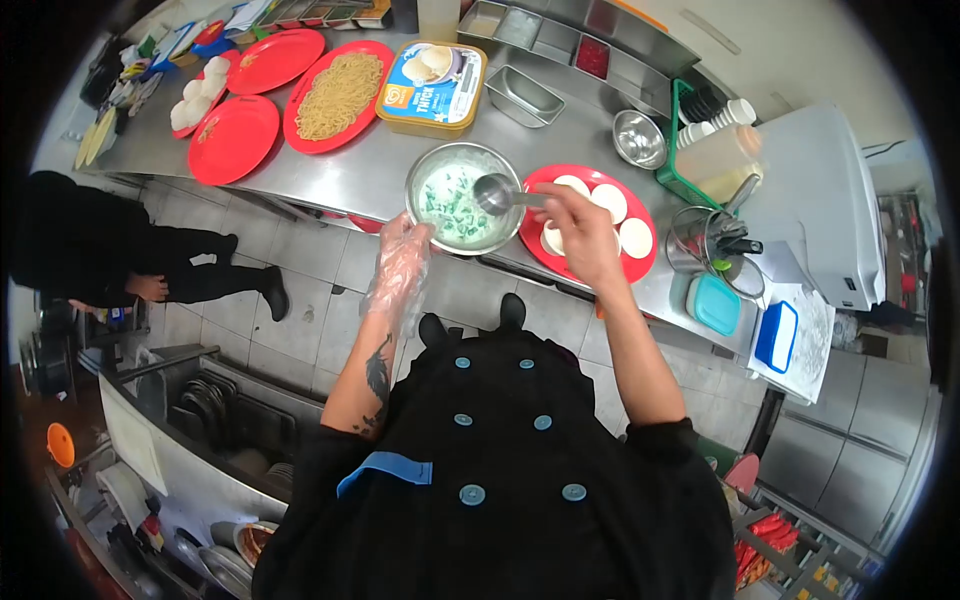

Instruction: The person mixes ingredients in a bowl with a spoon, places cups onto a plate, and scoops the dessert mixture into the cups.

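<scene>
A metal bowl (412, 180) at the counter's front edge contains a milky white liquid with green pieces (452, 208). My left hand (402, 240), in a clear plastic glove, is closed on the bowl's near left rim. In my bare right hand (582, 225) is the handle of a metal ladle (494, 194), its round cup over the right side of the bowl's contents. Beneath and beside that hand lies a red oval plate (630, 184) with several flat white rounds (636, 238). My fingers partly cover some of these rounds.
Behind the bowl stand an ice cream tub (432, 90), a red plate of noodles (340, 95) and a metal tray (524, 97). More red plates (234, 140) are leftward. A green crate (672, 170) and a strainer (743, 277) stand right. Another person (150, 245) is at the left.
</scene>
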The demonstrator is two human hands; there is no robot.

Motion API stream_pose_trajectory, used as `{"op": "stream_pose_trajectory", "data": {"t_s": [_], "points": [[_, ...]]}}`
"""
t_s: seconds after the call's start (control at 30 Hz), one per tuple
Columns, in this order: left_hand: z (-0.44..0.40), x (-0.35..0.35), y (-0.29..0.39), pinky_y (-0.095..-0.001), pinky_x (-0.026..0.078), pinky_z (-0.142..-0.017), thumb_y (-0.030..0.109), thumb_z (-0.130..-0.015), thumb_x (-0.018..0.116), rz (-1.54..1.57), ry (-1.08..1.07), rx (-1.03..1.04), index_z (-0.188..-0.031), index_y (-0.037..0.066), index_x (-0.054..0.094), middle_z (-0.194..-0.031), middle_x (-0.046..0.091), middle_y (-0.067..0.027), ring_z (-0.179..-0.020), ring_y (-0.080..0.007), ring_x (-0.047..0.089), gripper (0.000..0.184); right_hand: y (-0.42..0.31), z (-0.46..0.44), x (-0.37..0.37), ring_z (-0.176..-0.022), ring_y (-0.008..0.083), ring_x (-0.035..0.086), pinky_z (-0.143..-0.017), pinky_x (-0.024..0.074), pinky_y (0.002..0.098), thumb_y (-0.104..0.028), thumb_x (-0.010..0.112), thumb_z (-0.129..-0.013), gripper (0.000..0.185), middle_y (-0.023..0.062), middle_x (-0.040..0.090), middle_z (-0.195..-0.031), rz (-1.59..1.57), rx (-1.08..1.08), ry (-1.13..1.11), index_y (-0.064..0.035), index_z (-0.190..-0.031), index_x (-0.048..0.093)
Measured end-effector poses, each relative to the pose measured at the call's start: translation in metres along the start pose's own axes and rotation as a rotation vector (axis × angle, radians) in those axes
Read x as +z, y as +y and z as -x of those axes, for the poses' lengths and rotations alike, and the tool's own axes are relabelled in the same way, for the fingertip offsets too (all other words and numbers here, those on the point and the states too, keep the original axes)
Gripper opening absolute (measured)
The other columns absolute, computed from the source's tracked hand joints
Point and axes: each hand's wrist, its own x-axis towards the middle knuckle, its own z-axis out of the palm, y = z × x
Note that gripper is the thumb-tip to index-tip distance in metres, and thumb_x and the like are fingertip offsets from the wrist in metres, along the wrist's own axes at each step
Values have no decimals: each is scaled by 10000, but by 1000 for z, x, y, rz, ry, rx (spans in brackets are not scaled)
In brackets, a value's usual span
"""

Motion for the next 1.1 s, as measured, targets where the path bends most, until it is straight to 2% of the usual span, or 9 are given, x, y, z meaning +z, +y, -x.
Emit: {"op": "stream_pose_trajectory", "data": {"t_s": [0.03, 0.1, 0.27, 0.4, 0.5, 0.6, 0.9, 1.0, 1.1], "points": [[8, 2, 4, -295, 509, -753, 85, -890, 560, -25, -15, 12, -1115, -28, 659, -922, 673, -62, -815, -133, 623, 271, 5, -9, 8, -826, 198, 700, -716, 529, 331, -70, 566, -959, 213, 120, 733, -920, -10, -6, -10, -5, -1142, 651], [27, 14, 23, -280, 479, -746, 78, -911, 584, -19, -12, 19, -1068, -13, 681, -885, 675, -39, -802, -105, 596, 205, 13, -27, 20, -833, 254, 693, -731, 538, 381, -45, 568, -889, 251, 122, 719, -899, 561, -585, -32, 0, -1123, 645], [32, 13, 9, -274, 460, -763, 118, -946, 623, -27, -20, 46, -995, -8, 672, -871, 667, -32, -801, -92, 575, 144, 21, -34, 17, -846, 348, 670, -722, 542, 442, -57, 551, -849, 158, 157, 683, -884, 807, -710, -277, 6, -981, 609], [35, 20, -5, -367, 590, -813, 101, -914, 629, 10, -12, 75, -1151, -51, 635, -1054, 697, -126, -913, -190, 687, 282, 39, -36, 19, -758, 305, 682, -688, 535, 417, -114, 551, -891, 180, 169, 696, -822, 666, -400, -419, 21, -992, 613], [39, 17, -11, -355, 598, -788, 90, -910, 621, -26, 24, 99, -1139, -68, 627, -1041, 698, -136, -879, -190, 692, 279, 43, -57, 19, -698, 165, 650, -633, 511, 322, -118, 543, -941, 218, 120, 708, -824, -130, 284, -554, 28, -1080, 626], [47, 21, 5, -319, 573, -744, 59, -891, 608, 2, 84, 113, -1104, -63, 638, -976, 695, -114, -830, -160, 667, 248, 41, -60, 5, -698, 140, 643, -625, 503, 276, -105, 535, -962, 198, 112, 714, -860, -450, 468, -539, 29, -1079, 623], [56, 27, 41, -284, 565, -708, 24, -854, 581, 211, 54, 164, -1111, -54, 645, -944, 707, -103, -779, -162, 679, 277, 20, -54, -39, -713, 137, 652, -643, 512, 272, -106, 549, -984, 168, 98, 711, -849, -782, 361, -507, 13, -1056, 644], [56, 45, 57, -272, 528, -658, 57, -835, 611, 165, 61, 176, -1105, -15, 649, -904, 696, -62, -693, -118, 623, 282, -1, -49, -41, -700, 166, 653, -663, 516, 304, -106, 553, -980, 163, 89, 712, -830, -589, 240, -396, 2, -1049, 654], [53, 49, 62, -258, 505, -657, 74, -830, 614, 131, 51, 162, -1107, -9, 652, -917, 690, -52, -690, -107, 607, 292, -30, -39, -39, -716, 254, 631, -770, 528, 374, -74, 603, -876, 191, 97, 684, -813, 315, -713, -128, -11, -1048, 657]]}}
